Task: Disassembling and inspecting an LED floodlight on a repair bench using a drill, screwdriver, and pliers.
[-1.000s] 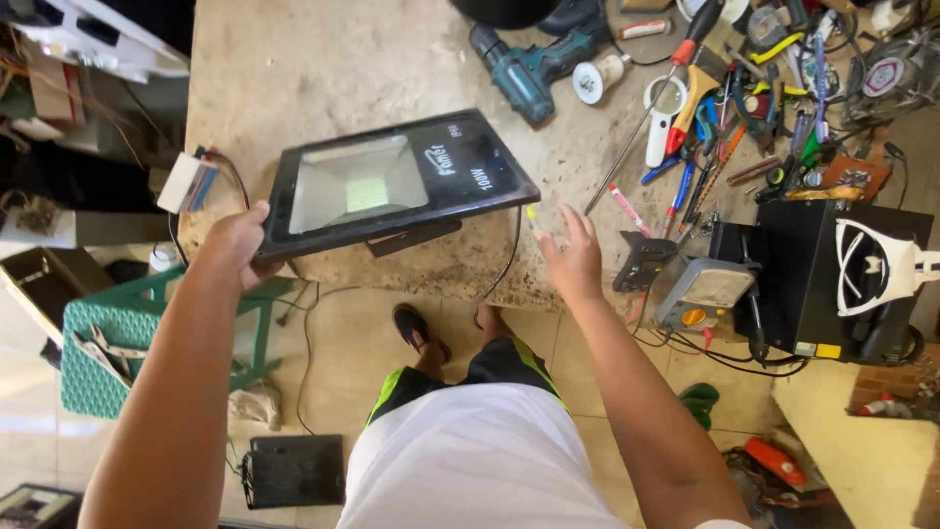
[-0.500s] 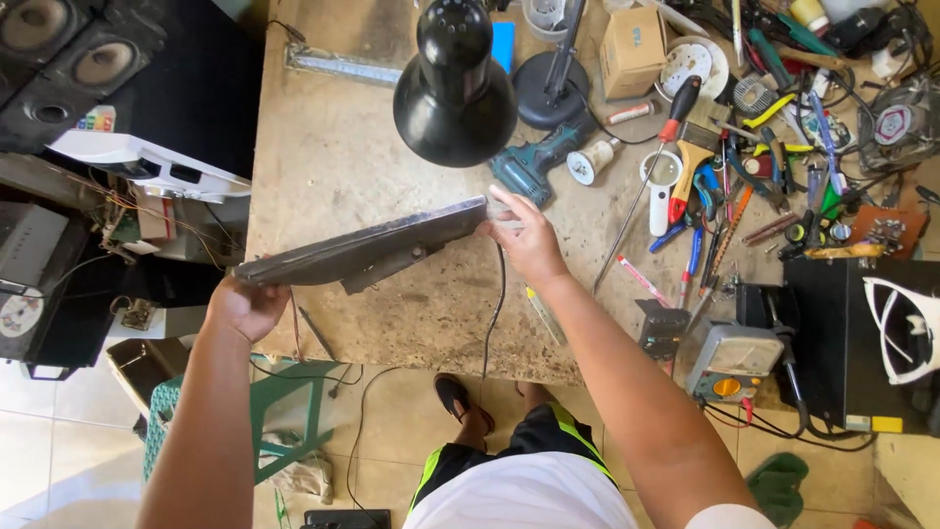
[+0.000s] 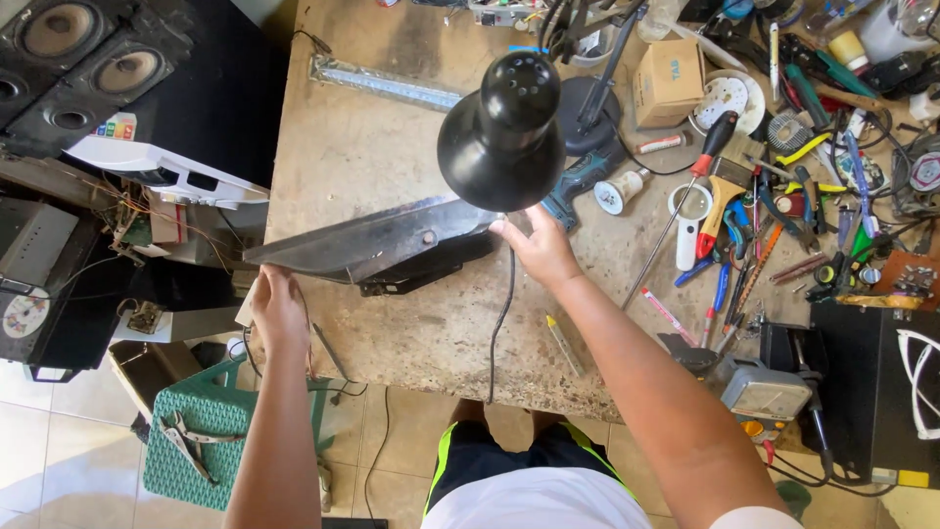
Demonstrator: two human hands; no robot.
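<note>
We tilt the flat black metal floodlight panel (image 3: 377, 238) at frame centre on edge. Left hand (image 3: 278, 309) closed on its left corner, right hand (image 3: 537, 247) gripping its right end. Looks stiff and heavy with a fragile glass face, so hold by the frame edges.

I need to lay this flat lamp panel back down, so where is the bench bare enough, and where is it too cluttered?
Bare bench lies between the metal strip and the tilted panel held by the left hand and right hand. Another free patch runs along the near edge, crossed by the black cable. The tool pile on the right is crowded.
</note>
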